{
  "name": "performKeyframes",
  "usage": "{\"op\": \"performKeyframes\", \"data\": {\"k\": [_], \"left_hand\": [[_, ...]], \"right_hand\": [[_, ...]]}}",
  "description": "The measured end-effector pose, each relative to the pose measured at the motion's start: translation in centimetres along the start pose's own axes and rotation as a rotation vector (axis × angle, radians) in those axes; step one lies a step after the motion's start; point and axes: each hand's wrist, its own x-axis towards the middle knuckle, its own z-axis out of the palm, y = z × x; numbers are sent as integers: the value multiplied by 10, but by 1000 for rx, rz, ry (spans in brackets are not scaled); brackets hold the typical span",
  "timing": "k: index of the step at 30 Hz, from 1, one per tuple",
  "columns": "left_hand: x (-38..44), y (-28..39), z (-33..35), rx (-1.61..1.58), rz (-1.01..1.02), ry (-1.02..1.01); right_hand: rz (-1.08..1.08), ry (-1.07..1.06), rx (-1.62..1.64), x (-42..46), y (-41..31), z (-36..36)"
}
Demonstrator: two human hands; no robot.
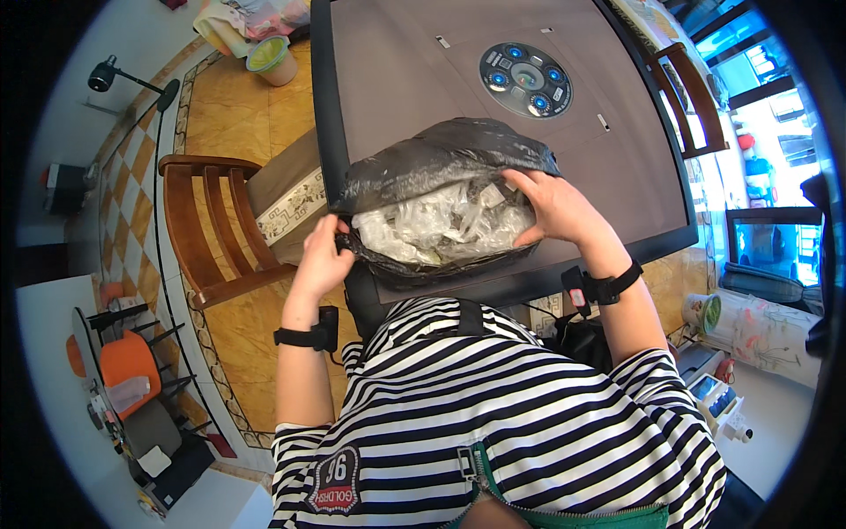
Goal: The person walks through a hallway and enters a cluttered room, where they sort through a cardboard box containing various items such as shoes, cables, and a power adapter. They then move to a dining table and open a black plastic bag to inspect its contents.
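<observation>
A black plastic bag [456, 155] lies on the table before me, its mouth spread wide towards me. Crumpled clear plastic bags [436, 221] fill the opening. My left hand [326, 254] grips the left edge of the black bag's mouth, with the fingertips partly hidden behind the film. At the opening's right side, my right hand [555, 208] has thumb and fingers spread apart. Its fingers touch the bag's rim and its thumb rests by the clear plastic; whether it pinches any film is hard to see.
The table [403, 73] has a dark raised-looking border and a round panel with knobs [527, 79]. A wooden chair [211, 231] stands close on the left, another chair [691, 99] at the far right. A small waste bin [274, 66] sits on the floor beyond the table's left edge.
</observation>
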Motion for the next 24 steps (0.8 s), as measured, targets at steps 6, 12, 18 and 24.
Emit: {"op": "performKeyframes", "data": {"k": [6,12,18,24], "left_hand": [[18,37,-17,-213,121,161],[35,21,14,-95,-183,-236],[92,-1,24,-174,-34,-212],[138,15,25,-6,87,-134]], "right_hand": [[-46,152,-72,36,-8,-11],[141,-102,-108,81,33,-3],[258,-138,487,89,114,30],[456,39,830,57,130,61]]}}
